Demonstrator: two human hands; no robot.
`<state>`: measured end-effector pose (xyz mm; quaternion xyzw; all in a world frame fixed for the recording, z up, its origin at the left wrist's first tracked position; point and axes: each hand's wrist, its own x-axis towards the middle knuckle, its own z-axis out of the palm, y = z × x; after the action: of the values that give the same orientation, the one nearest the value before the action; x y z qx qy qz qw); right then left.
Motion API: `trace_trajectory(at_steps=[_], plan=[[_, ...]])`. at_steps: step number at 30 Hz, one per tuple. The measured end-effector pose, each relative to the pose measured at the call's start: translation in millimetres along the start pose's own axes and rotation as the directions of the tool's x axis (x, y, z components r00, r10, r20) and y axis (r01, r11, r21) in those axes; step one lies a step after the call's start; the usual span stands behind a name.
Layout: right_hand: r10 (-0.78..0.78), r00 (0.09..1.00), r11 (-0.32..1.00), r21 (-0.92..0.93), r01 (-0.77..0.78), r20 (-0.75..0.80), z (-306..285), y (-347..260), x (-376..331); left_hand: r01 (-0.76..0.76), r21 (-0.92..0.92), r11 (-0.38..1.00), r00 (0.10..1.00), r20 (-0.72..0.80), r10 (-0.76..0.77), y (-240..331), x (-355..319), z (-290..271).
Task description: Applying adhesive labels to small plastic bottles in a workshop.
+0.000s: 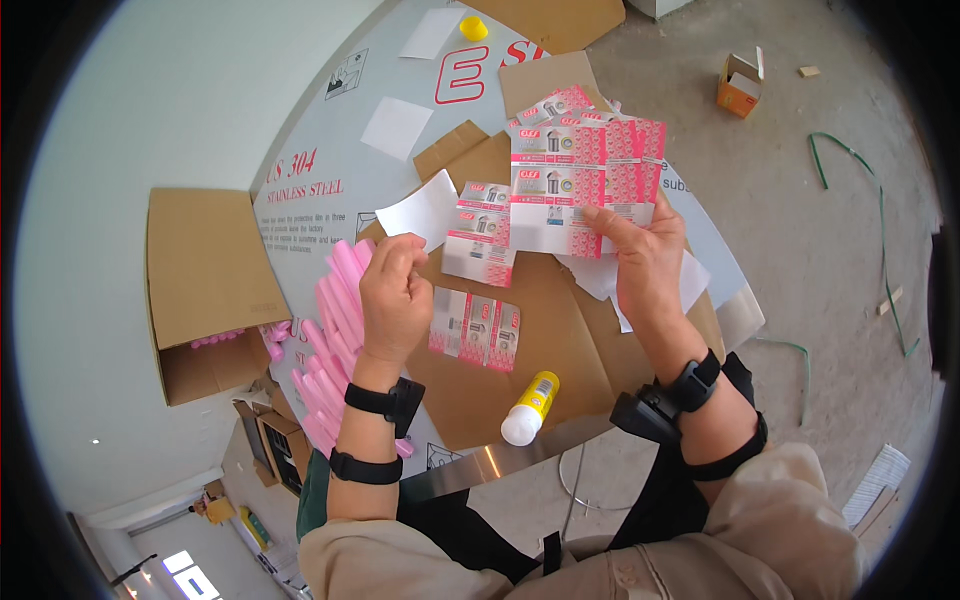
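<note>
My right hand (645,255) is closed on a fanned stack of pink and silver printed label sheets (560,190), thumb across the front one. My left hand (395,300) is closed, fingers curled. A slightly bent white sheet (418,208) is just beyond its knuckles; whether the fingers grip anything is hidden. Between the hands, more printed labels (474,328) lie on a flattened brown cardboard sheet (555,330), and another label piece (480,235) is partly behind the held stack. A yellow glue stick with a white end (531,408) lies near the table's front edge.
Pink tubes (335,310) are piled left of my left hand. An open cardboard box (215,290) with more pink pieces stands farther left. The table (330,120) also bears a white sheet (396,128) and a yellow cap (473,28). Green strapping (880,220) and a small orange box (738,90) are on the floor.
</note>
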<state>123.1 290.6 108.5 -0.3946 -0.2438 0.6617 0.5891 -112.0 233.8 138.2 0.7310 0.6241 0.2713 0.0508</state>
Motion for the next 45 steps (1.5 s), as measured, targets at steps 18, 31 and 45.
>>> trace_trajectory(at_steps=[18,31,45], plan=[[-0.134,0.979,0.988,0.052,0.143,-0.151,-6,0,6,0.647,-0.197,0.736,0.754,0.308,-0.58,3,31,34],[-0.128,0.985,0.99,0.038,0.133,-0.113,-6,2,5,0.643,-0.609,0.464,0.729,0.3,-0.615,9,36,-9],[0.033,0.994,0.993,0.107,-0.044,0.103,1,2,0,0.573,-0.788,0.226,0.737,0.375,-0.562,53,41,-16]])
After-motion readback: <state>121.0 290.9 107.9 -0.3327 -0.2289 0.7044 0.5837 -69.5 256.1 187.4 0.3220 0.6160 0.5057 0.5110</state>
